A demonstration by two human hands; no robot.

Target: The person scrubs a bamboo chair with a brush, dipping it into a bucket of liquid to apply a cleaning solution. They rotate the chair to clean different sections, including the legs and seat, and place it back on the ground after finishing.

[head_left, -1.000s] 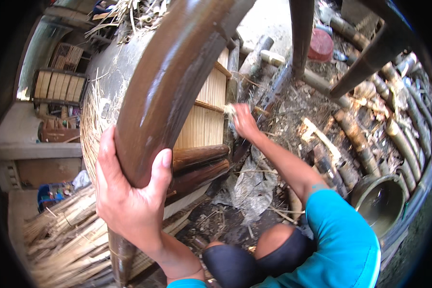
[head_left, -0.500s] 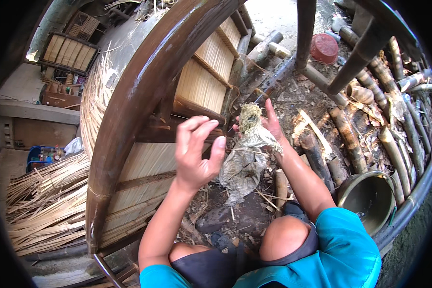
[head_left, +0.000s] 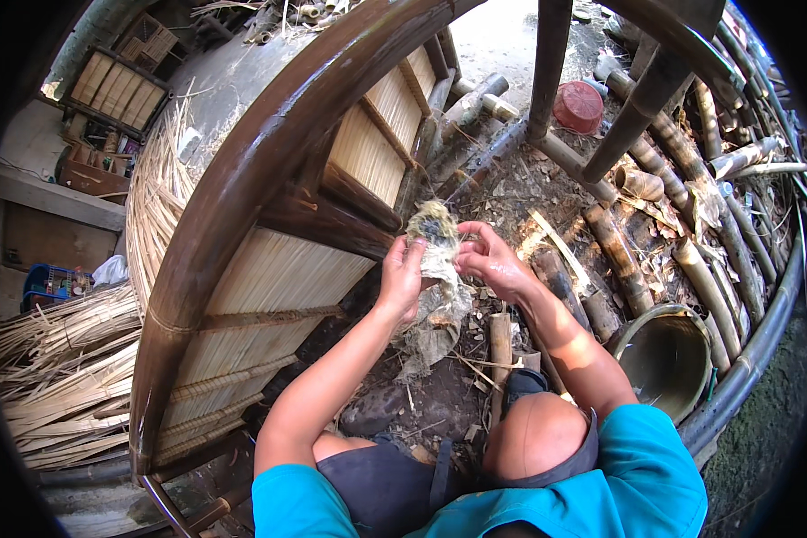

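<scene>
A wad of pale, stringy fibre with a dark top (head_left: 435, 221) is held up in front of my knees, and a grimy grey cloth (head_left: 430, 336) trails below it. My left hand (head_left: 403, 280) is closed on the wad's left side, thumb up along it. At its right side my right hand (head_left: 496, 262) pinches the edge with bent fingers, and the skin looks wet. Just beyond my left hand stands a large brown bamboo frame (head_left: 242, 152), a seat or chair part, with pale slatted panels (head_left: 273, 273) tied by cross strips.
A metal pot (head_left: 663, 359) stands by my right knee. Cut bamboo poles (head_left: 619, 255) and chips litter the ground to the right. A red bucket (head_left: 577, 108) sits farther off, beyond bamboo legs (head_left: 547, 72). Heaped bamboo strips (head_left: 72, 377) lie at left.
My left hand, open in the air before, has come right and closed on the wad. My right hand has gone from an open palm behind the wad to pinching its right side.
</scene>
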